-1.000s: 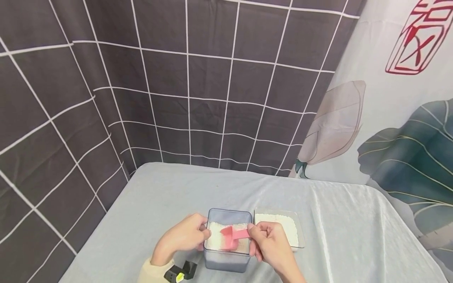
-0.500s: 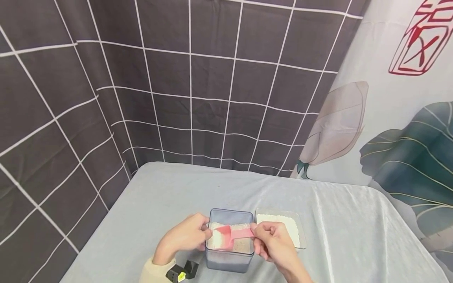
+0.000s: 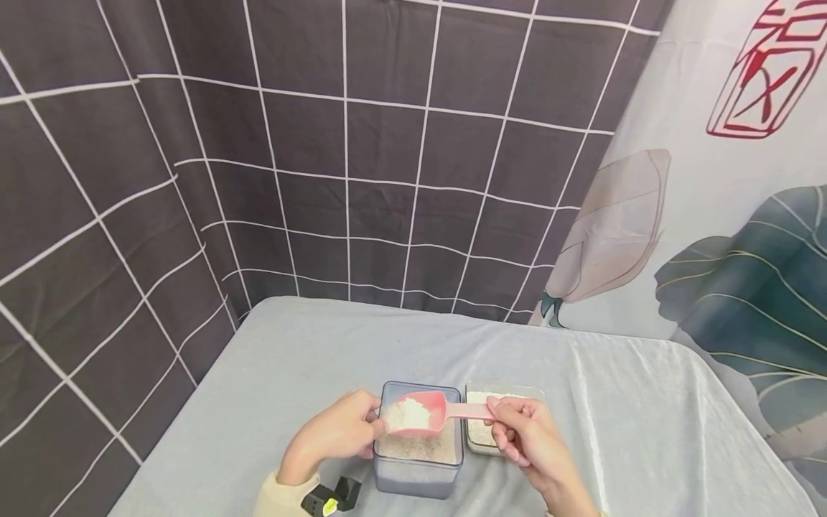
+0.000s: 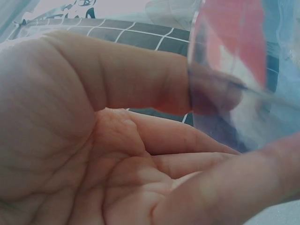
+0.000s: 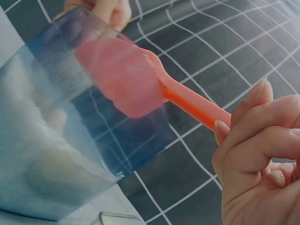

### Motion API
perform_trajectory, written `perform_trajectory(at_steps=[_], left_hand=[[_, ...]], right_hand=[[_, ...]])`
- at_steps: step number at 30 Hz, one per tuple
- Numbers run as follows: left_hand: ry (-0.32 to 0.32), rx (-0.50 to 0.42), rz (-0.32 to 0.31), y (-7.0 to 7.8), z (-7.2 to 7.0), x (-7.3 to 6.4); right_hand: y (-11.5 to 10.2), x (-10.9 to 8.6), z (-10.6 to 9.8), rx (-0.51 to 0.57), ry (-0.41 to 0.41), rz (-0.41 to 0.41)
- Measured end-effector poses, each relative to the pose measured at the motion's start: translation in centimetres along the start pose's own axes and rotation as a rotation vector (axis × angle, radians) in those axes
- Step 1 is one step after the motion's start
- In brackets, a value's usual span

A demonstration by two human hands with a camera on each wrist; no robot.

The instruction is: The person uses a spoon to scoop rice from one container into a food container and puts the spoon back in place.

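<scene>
My right hand (image 3: 535, 439) pinches the handle of a pink scoop (image 5: 124, 75) between thumb and fingers. The scoop is level, heaped with white grains that look like rice (image 3: 410, 413), over the mouth of a translucent blue square container (image 3: 416, 480). More grains lie inside that container, banked against one wall in the right wrist view. My left hand (image 3: 339, 429) grips the container's left side at the rim. In the left wrist view, its thumb (image 4: 218, 93) shows through the clear wall, with the other fingers below.
Close to the right of the blue container stands a low clear tray (image 3: 486, 451) of white grains, partly covered by my right hand. Pale blue cloth (image 3: 310, 345) covers the table. A dark gridded curtain (image 3: 381, 208) hangs behind, with a printed one at right.
The scoop has come up from low among the grains, turned level and filled. My right hand has moved right, now overlapping the tray. The left hand keeps its grip on the container.
</scene>
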State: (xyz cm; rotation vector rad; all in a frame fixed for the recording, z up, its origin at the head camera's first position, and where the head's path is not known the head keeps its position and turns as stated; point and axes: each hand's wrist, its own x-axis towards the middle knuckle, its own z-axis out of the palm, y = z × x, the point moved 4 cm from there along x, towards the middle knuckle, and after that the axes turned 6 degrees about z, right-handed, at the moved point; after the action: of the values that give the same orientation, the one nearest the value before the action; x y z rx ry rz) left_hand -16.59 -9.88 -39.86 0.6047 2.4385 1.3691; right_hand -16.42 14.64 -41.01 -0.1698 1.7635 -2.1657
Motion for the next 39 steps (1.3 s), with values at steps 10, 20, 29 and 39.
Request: perform_trajectory(at_steps=[10,20,29,39], left_hand=[[-0.002,0.017,0.000,0.0,-0.1,-0.1],[0.000,0.001,-0.004,0.0,-0.2,-0.2],[-0.002,-0.007,-0.004,-0.1,-0.3,-0.2],[0.003,0.008,-0.003,-0.1,-0.2,-0.2]], right_hand=[[-0.9,-0.6,-1.3,0.078,-0.080,-0.021],[-2.0,-1.5,-2.8,0.143,-0.111,-0.093],[-2.6,-2.1,-4.6,0.191,-0.122,-0.143],[-2.8,-3.6,-9.1,0.110,0.080,-0.132]])
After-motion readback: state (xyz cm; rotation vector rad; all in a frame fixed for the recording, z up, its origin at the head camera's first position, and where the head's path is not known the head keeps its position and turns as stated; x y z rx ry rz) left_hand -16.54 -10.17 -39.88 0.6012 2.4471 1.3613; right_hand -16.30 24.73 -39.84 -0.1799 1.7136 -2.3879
